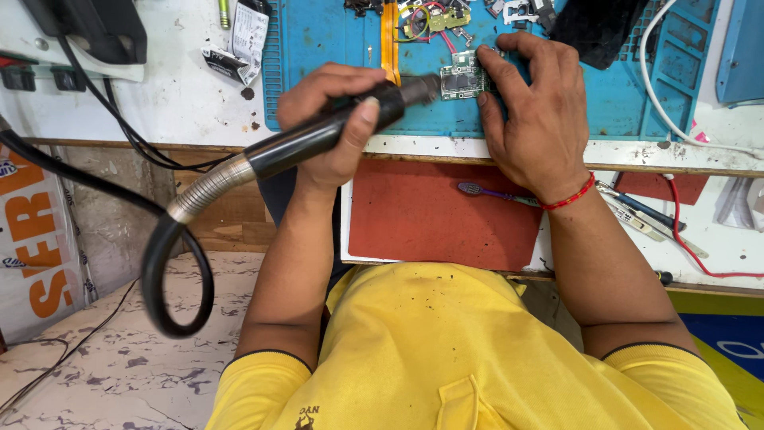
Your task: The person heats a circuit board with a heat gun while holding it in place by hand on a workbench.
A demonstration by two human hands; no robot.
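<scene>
My left hand (322,119) grips a black hot-air wand (342,127) with a metal nozzle and a hose that loops down to the left. The nozzle points at a small green circuit board (461,80) lying on the blue work mat (334,48). My right hand (533,103) rests on the mat beside the board, its fingertips touching the board's right edge. A red thread bracelet (569,197) circles my right wrist.
A black hose (171,271) hangs off the bench edge. Loose phone parts and a yellow flex strip (388,36) lie at the mat's top. A red pad (438,215), a purple toothbrush (489,193), tools (645,219) and a red wire (684,247) sit on the lower shelf.
</scene>
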